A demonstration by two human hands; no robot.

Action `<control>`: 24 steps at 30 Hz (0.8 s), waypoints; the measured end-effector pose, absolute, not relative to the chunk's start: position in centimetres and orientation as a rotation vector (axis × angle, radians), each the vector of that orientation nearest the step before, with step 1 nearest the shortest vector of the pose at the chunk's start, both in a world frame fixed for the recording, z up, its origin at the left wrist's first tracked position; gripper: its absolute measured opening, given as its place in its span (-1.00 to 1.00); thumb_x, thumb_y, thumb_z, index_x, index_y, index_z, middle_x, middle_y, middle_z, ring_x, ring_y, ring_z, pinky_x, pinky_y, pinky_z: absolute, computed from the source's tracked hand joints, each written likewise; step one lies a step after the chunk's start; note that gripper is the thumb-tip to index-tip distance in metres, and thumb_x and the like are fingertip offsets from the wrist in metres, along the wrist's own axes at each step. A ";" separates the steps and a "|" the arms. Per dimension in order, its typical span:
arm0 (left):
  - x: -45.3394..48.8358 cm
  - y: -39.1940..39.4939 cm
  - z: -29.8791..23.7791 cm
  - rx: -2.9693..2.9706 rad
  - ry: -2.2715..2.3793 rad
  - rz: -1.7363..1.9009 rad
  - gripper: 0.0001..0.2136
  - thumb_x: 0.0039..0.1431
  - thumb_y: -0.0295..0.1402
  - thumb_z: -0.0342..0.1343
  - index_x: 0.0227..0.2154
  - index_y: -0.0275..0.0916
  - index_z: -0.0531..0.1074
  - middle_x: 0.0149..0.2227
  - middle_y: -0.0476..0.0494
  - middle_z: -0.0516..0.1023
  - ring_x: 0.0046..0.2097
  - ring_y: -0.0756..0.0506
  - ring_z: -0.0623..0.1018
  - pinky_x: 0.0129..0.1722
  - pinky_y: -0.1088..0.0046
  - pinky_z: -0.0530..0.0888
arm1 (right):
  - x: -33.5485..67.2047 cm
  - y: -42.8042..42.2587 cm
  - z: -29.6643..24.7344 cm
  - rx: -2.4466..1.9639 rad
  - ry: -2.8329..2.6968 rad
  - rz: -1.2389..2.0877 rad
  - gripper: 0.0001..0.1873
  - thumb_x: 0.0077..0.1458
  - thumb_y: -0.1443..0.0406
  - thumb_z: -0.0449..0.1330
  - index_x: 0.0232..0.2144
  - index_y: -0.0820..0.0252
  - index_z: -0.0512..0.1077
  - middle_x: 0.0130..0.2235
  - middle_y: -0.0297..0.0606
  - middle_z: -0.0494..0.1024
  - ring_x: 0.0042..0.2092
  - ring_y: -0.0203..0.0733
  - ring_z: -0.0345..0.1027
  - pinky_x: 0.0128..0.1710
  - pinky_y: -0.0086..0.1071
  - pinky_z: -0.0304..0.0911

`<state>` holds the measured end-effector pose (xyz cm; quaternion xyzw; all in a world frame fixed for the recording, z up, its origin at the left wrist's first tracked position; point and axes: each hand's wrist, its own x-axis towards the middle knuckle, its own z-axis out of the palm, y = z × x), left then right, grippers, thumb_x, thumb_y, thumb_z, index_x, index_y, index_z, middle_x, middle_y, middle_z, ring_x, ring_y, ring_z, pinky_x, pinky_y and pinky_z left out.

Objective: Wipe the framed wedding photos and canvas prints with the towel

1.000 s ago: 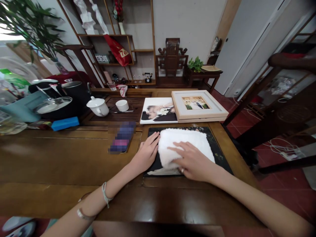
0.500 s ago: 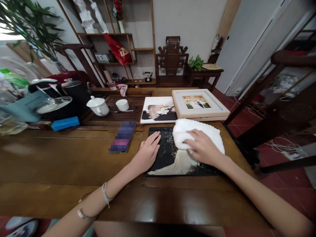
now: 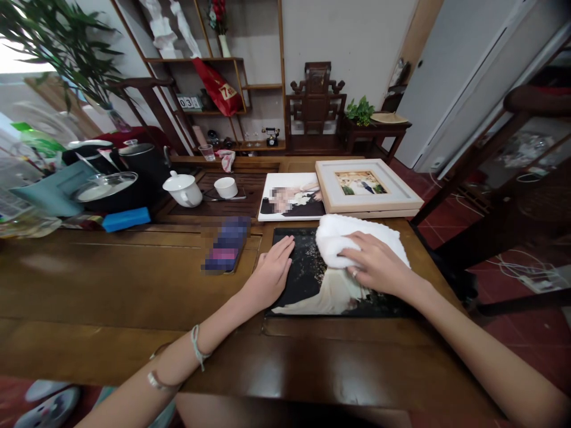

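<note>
A dark photo panel point(image 3: 303, 279) with a pale flowing dress in its picture lies flat on the wooden table. My left hand point(image 3: 273, 270) rests on the panel's left edge, fingers stretched out and holding nothing. On the panel's upper right part sits a bunched white towel point(image 3: 336, 235). My right hand point(image 3: 379, 261) presses down on this towel with curled fingers gripping it. The towel and hand hide much of the panel's right side. Behind the panel lie a white-edged photo print point(image 3: 292, 199) and a light wooden picture frame point(image 3: 370, 180), which overlaps the print's right end.
A phone point(image 3: 227, 244) lies left of my left hand. Further left are a white lidded cup point(image 3: 182, 189), a small white bowl point(image 3: 225, 187), a blue block point(image 3: 126, 219) and a black pot point(image 3: 107, 193). A dark chair point(image 3: 464, 196) stands beyond the table's right edge.
The whole view has shifted slightly, so everything appears a little further right. My left hand stays on the panel's edge; my right hand remains on the towel with hardly any visible movement.
</note>
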<state>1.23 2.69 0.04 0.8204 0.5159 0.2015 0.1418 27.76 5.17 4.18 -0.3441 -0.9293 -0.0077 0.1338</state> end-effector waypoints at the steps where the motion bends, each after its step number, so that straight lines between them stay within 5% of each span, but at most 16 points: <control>1: 1.2 2.7 0.0 2.372 1.488 0.583 -0.59 0.37 -0.40 -0.29 0.24 -0.26 0.10 0.32 -0.32 0.12 0.35 -0.13 0.10 0.24 0.11 0.19 | 27.6 5.3 3.9 -1.049 -2.677 -0.111 -0.67 -0.04 0.46 0.11 -0.18 0.25 0.48 -0.08 0.05 0.44 -0.03 0.11 0.24 -0.09 -0.07 0.25; 5: 1.2 2.8 -0.1 2.377 1.478 0.576 -0.58 0.37 -0.40 -0.31 0.24 -0.29 0.10 0.32 -0.34 0.12 0.35 -0.14 0.10 0.23 0.08 0.19 | 25.5 2.7 3.4 -0.915 -2.762 -0.206 -0.60 -0.08 0.47 0.14 -0.13 0.22 0.48 0.03 0.06 0.38 0.05 0.16 0.20 0.01 0.00 0.19; 11: 0.9 2.8 0.1 2.399 1.429 0.507 -0.53 0.30 -0.45 -0.19 0.26 -0.30 0.07 0.33 -0.40 0.06 0.36 -0.22 0.06 0.21 -0.03 0.19 | 23.8 -0.7 4.6 -0.342 -2.909 0.157 -0.78 0.01 0.33 0.19 -0.23 0.11 0.51 0.00 -0.08 0.42 -0.02 0.01 0.27 -0.02 -0.11 0.23; 17: 1.2 2.7 0.1 2.389 1.473 0.541 -0.57 0.36 -0.40 -0.30 0.25 -0.30 0.09 0.33 -0.35 0.10 0.35 -0.16 0.09 0.23 0.06 0.20 | 26.9 4.4 4.4 -0.803 -2.771 0.127 -0.52 -0.06 0.46 0.16 -0.03 0.12 0.45 0.09 -0.03 0.37 0.18 0.13 0.11 0.16 0.11 0.01; 24: 1.2 2.7 -0.2 2.404 1.471 0.573 -0.58 0.36 -0.42 -0.30 0.25 -0.28 0.09 0.32 -0.35 0.11 0.35 -0.15 0.08 0.23 0.09 0.19 | 27.0 4.9 3.3 -1.008 -2.802 -0.080 -0.51 -0.02 0.46 0.11 0.01 0.20 0.43 0.23 0.04 0.24 0.29 0.25 -0.04 0.20 0.20 -0.08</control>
